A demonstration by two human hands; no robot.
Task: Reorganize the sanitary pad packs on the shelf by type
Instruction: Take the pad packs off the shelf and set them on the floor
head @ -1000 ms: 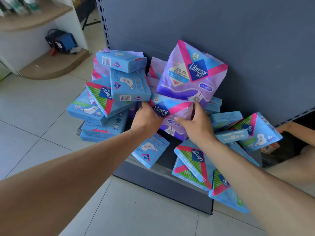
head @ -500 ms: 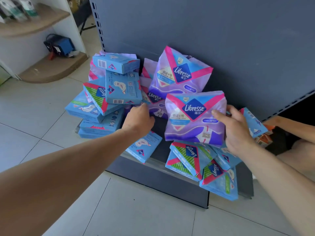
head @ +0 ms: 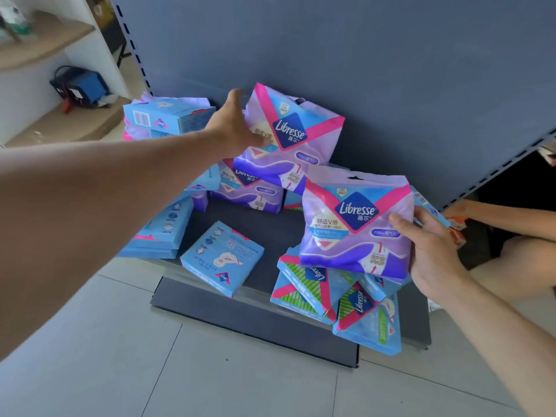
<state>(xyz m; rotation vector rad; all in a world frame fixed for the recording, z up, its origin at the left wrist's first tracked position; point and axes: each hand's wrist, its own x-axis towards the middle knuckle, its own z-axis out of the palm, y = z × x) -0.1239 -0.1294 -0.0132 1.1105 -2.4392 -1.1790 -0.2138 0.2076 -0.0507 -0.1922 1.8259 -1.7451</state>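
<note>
Fingers of the right hand [head: 433, 257] are clamped on one purple pack [head: 355, 227] above the shelf [head: 255, 320]; another purple pack's [head: 288, 139] edge is touched by the spread-open left hand [head: 234, 124].

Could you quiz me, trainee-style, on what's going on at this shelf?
1. True or false: the right hand holds a purple pack.
2. Which pack does the left hand touch? A) green-striped pack B) upright purple pack C) blue box
3. What lies flat on the shelf between the two piles?

Key: 1. True. 2. B. 3. A blue box.
</note>
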